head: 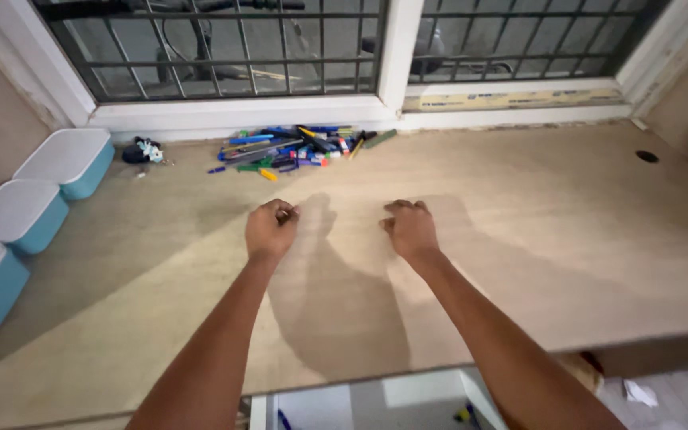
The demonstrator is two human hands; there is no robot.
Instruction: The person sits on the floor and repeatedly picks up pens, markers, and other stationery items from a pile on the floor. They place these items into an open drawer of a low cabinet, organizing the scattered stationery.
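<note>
Both the left hand (271,229) and right hand (409,227) are curled, empty, short of the light, slippery pens (296,149), best pinched mid-barrel.

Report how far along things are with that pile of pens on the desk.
Done: nothing visibly sorted; the pile of pens lies heaped by the window frame. The three blue boxes at the left have their white lids on. In hand: nothing. The left hand and right hand are curled over the bare wooden desk, short of the pile. Left: the whole pile, untouched.
</note>
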